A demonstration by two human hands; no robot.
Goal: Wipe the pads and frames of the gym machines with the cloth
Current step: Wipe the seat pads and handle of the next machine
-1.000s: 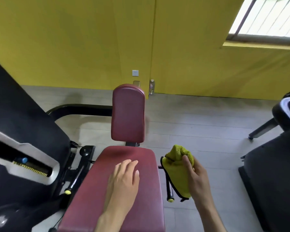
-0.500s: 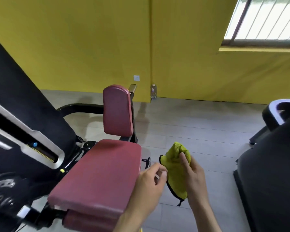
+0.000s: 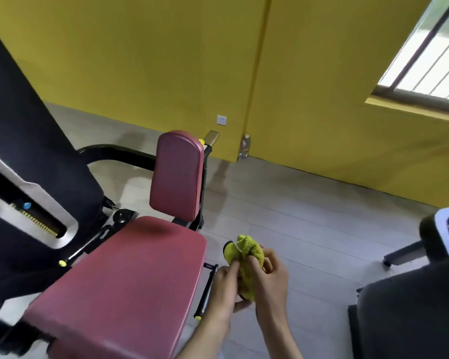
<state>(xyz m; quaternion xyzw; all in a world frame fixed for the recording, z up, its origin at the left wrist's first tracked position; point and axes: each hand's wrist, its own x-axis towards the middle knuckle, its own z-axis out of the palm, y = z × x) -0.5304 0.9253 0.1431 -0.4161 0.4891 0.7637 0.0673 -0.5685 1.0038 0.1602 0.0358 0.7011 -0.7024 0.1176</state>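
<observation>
A bunched yellow-green cloth [image 3: 246, 251] with a dark edge is held between both hands, just right of the machine's maroon seat pad [image 3: 130, 281]. My left hand [image 3: 224, 288] grips the cloth from the left and below. My right hand [image 3: 270, 278] holds it from the right, fingers curled into the fabric. Behind the seat stands the upright maroon back pad [image 3: 176, 174]. The black frame [image 3: 114, 152] curves away behind it. Neither hand touches the pads.
A black weight-stack housing [image 3: 24, 156] with a silver slot fills the left. A black adjustment lever [image 3: 205, 294] with a yellow tip sticks out beside the seat. Another dark machine [image 3: 410, 314] stands at the right. A bottle [image 3: 245, 146] stands by the yellow wall.
My left hand has left the seat pad and moved right to take hold of the cloth alongside my right hand. The view has shifted right, so the seat lies further left.
</observation>
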